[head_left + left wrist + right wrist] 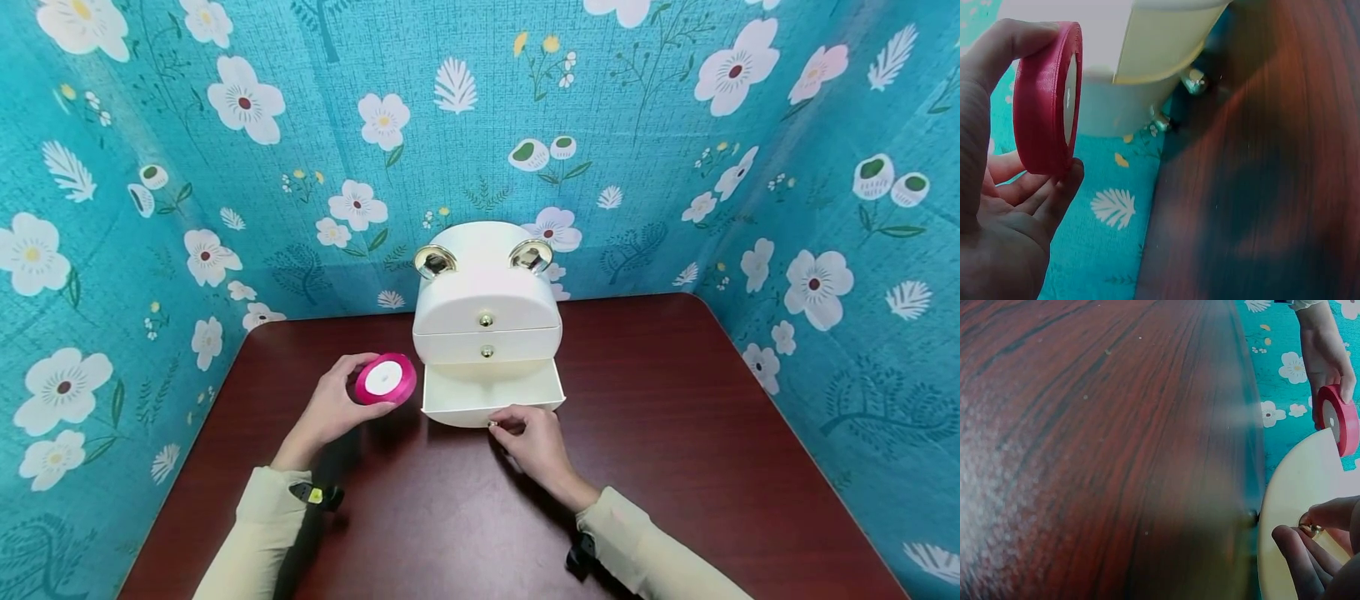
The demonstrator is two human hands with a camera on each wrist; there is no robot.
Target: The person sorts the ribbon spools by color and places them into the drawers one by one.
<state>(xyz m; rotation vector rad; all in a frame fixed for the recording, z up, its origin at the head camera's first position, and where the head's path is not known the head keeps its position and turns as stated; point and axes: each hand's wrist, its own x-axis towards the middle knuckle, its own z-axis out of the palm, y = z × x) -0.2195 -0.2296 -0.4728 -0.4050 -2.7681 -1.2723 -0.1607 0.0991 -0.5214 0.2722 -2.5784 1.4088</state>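
A roll of pink ribbon (402, 385) with a white core is held between the thumb and fingers of my left hand (335, 406), just left of the open drawer. In the left wrist view the ribbon roll (1041, 106) stands on edge in the grip. My right hand (536, 442) pinches the small gold knob (1310, 527) on the front of the bottom drawer (457, 418). That drawer is pulled out of a white rounded cabinet (487, 308), and its visible inside holds nothing. The two drawers above are closed.
The cabinet stands at the back of a dark red wood-grain table (675, 417). Two round gold ornaments (435, 261) stick out near its top. Blue floral cloth (480, 108) hangs behind and along both sides.
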